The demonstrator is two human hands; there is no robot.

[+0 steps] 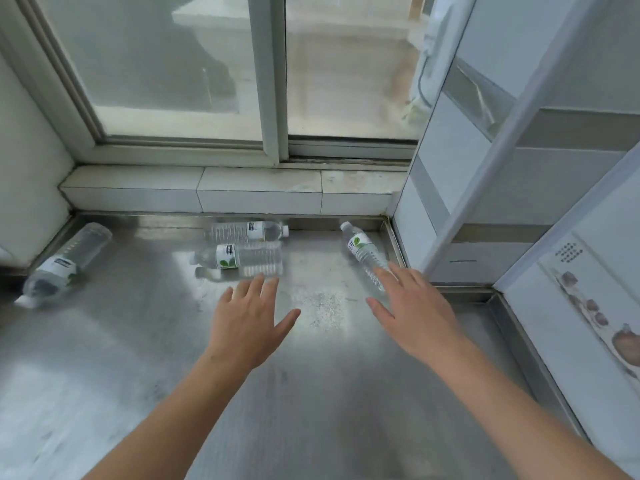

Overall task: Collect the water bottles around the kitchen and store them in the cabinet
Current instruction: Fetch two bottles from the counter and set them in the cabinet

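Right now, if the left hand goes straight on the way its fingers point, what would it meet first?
Most likely the nearer middle bottle, lying on its side on the steel counter just beyond the left hand. The hand's height above the counter is unclear.

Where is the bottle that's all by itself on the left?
In the head view, that bottle lies on its side at the far left of the steel counter, beside the wall, its cap toward the camera, left of the two middle bottles.

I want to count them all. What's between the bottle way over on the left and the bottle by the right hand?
Two more bottles lying side by side on the steel counter, seen from the head camera.
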